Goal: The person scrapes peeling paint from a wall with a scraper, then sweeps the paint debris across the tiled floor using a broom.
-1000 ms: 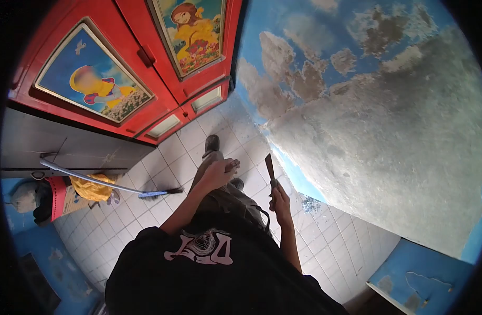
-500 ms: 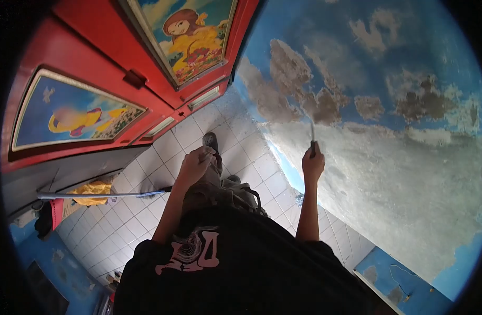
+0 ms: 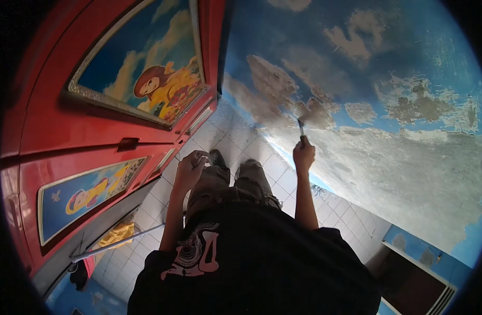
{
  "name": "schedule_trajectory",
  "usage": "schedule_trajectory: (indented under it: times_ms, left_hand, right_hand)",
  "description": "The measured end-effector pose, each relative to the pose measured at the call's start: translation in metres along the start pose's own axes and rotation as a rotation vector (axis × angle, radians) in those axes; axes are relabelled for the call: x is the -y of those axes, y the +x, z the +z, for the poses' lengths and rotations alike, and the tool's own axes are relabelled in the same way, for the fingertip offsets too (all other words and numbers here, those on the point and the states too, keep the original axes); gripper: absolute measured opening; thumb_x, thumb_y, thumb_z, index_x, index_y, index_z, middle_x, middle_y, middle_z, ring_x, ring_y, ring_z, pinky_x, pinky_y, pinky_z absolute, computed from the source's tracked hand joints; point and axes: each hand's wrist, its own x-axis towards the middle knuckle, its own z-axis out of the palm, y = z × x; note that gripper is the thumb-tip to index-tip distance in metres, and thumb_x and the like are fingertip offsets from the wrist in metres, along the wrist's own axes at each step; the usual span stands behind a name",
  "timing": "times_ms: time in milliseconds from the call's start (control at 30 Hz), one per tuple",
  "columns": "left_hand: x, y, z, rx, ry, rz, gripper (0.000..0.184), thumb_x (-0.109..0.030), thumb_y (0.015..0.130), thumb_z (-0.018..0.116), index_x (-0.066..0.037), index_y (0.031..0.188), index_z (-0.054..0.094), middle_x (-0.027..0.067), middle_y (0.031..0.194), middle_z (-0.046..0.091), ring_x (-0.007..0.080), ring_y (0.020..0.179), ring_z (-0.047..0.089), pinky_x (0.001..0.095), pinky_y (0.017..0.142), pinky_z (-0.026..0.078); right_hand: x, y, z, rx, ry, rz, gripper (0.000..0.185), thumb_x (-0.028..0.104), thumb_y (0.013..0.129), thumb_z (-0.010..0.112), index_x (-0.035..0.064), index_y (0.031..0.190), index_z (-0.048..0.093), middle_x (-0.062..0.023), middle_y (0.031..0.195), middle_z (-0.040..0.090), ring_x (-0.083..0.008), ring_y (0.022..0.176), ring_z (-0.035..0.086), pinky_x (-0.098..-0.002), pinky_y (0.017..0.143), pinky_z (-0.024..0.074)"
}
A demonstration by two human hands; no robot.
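My right hand (image 3: 304, 156) is closed around the dark handle of a scraper (image 3: 302, 127), whose blade reaches up to the painted wall (image 3: 351, 68). The blade tip is at the lower edge of a brown-grey bare patch (image 3: 315, 113), at the border with the pale grey lower band (image 3: 377, 163). In front of my legs my left hand (image 3: 189, 170) is held with curled fingers, away from the wall. Something small and whitish shows at those fingers, too small to name.
A red cabinet (image 3: 94, 134) with picture panels stands along the left. White floor tiles (image 3: 275, 160) lie between it and the wall, with crumbs along the wall's foot. A long pole (image 3: 120, 243) and a yellow cloth-like thing (image 3: 117, 232) are at lower left. A dark opening (image 3: 414, 278) shows at lower right.
The view has turned and shifted, bringing the cabinet panels closer. My right hand and the scraper have moved slightly left along the wall. My feet now show side by side.
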Motion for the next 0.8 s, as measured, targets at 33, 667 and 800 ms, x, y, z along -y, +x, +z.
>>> schedule_trajectory:
  times_ms: [33, 667, 800]
  left_hand:
    - [-0.004, 0.005, 0.001, 0.012, -0.037, 0.024, 0.018, -0.012, 0.084, 0.050, 0.000, 0.095, 0.058, 0.0077, 0.070, 0.061, 0.0136, 0.071, 0.062, 0.0261, 0.064, 0.047]
    - [-0.035, 0.037, -0.004, -0.009, -0.064, 0.140, 0.019, -0.012, 0.084, 0.052, 0.000, 0.096, 0.058, 0.0056, 0.065, 0.058, 0.0111, 0.064, 0.059, 0.0248, 0.060, 0.045]
    - [-0.028, 0.033, -0.008, 0.002, -0.016, 0.072, 0.018, -0.012, 0.084, 0.051, 0.001, 0.095, 0.058, 0.0080, 0.071, 0.061, 0.0137, 0.071, 0.062, 0.0254, 0.064, 0.047]
  right_hand:
    - [0.009, -0.004, 0.003, 0.016, -0.016, 0.041, 0.032, 0.021, 0.080, 0.050, 0.0207, 0.112, 0.053, -0.0207, 0.080, 0.051, -0.0387, 0.072, 0.057, -0.0475, 0.064, 0.0461]
    - [0.050, -0.032, -0.024, 0.130, 0.064, -0.088, 0.035, 0.016, 0.082, 0.050, 0.0200, 0.117, 0.050, -0.0186, 0.075, 0.048, -0.0370, 0.064, 0.054, -0.0458, 0.056, 0.0439]
    - [0.050, -0.022, -0.026, -0.003, 0.129, -0.130, 0.034, 0.017, 0.082, 0.051, 0.0150, 0.117, 0.050, -0.0194, 0.076, 0.049, -0.0358, 0.064, 0.054, -0.0445, 0.056, 0.0436]
